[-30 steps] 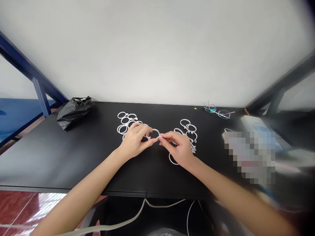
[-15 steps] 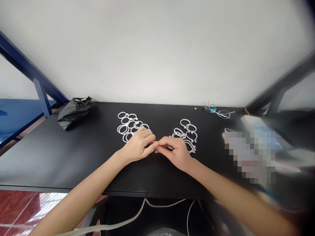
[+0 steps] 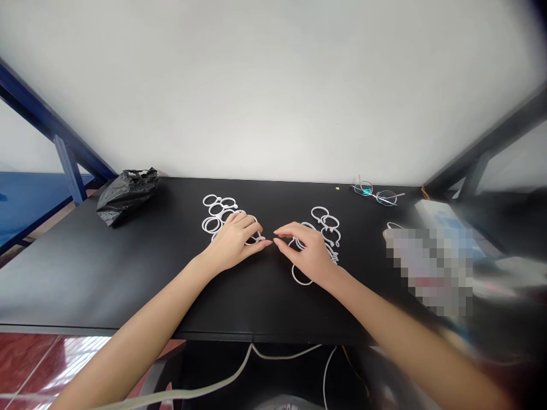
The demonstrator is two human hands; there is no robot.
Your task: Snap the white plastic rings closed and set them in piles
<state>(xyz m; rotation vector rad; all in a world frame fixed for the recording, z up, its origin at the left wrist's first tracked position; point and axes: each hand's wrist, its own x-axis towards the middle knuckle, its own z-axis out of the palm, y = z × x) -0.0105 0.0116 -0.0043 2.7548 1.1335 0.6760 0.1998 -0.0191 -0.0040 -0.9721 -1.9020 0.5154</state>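
My left hand [image 3: 234, 242] rests on the black table [image 3: 141, 267] at the near edge of the left group of white plastic rings [image 3: 215, 213]. Its fingertips are closed on one white ring [image 3: 255, 240] lying flat beside that group. My right hand [image 3: 308, 253] hovers over the right pile of white rings [image 3: 327, 223], fingers loosely curled. Thumb and forefinger point left, slightly apart, with nothing visible between them. Another loose ring [image 3: 300, 279] lies under its palm. The two hands' fingertips are a short gap apart.
A crumpled black plastic bag [image 3: 126, 191] lies at the back left. A pair of glasses [image 3: 376, 193] sits at the back right by the wall. A blurred-out object [image 3: 429, 265] and papers fill the right side. Cables [image 3: 273, 356] hang below the front edge.
The hands held one ring together between their fingertips. Now they have parted: the left hand has carried the ring toward the left group, and the right hand has drawn back over its pile.
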